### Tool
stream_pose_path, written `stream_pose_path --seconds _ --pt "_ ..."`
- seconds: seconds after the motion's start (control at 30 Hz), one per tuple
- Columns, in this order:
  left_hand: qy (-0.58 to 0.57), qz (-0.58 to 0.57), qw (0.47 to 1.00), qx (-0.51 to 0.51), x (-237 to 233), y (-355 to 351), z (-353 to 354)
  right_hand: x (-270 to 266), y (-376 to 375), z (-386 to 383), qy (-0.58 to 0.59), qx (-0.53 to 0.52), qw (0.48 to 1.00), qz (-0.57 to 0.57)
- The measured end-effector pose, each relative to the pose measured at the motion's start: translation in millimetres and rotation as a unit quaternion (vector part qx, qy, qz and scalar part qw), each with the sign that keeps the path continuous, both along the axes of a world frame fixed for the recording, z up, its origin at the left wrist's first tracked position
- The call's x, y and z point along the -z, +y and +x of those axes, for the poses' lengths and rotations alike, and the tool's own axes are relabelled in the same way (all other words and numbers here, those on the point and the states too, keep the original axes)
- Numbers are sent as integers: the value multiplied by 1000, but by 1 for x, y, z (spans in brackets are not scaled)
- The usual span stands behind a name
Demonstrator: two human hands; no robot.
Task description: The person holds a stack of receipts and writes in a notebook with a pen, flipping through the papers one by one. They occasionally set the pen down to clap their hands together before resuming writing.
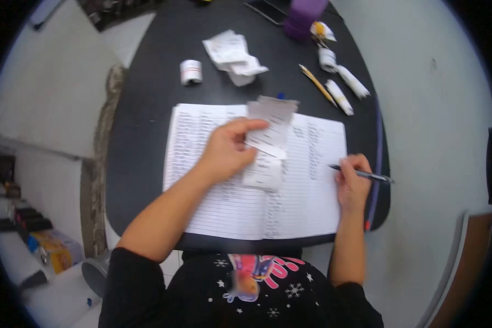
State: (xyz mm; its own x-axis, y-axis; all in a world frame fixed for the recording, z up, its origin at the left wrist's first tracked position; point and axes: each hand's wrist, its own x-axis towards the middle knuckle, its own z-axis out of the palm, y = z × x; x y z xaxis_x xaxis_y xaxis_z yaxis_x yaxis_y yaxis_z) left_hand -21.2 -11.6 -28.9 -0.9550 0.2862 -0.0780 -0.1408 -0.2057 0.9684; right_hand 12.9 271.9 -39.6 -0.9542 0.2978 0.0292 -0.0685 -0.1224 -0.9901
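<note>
An open lined notebook (224,210) lies in front of me, with handwriting on both pages. My left hand (232,150) pinches a printed paper receipt (265,172) between thumb and fingers, over the notebook's middle fold. The receipt hides part of both pages. At the right page's outer edge, my right hand (354,177) grips a dark pen (374,176), its tip pointing left toward a column of writing.
Beyond the notebook on the black table (134,180) are a small paper roll (191,72) and crumpled paper (233,54). A yellow pencil (317,85), rolled papers (340,97), a purple object (302,19) and a phone (266,11) lie farther right. A wall (437,136) borders the right side.
</note>
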Motion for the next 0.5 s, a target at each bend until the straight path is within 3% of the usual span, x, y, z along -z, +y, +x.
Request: stream_pose_path --seconds 0.27,0.5 --pt "15 -39 999 -15 -8 3 3 -1 -3 6 12 -5 985 174" --pt "27 -32 999 -20 -5 3 2 -1 -6 6 16 7 969 247"
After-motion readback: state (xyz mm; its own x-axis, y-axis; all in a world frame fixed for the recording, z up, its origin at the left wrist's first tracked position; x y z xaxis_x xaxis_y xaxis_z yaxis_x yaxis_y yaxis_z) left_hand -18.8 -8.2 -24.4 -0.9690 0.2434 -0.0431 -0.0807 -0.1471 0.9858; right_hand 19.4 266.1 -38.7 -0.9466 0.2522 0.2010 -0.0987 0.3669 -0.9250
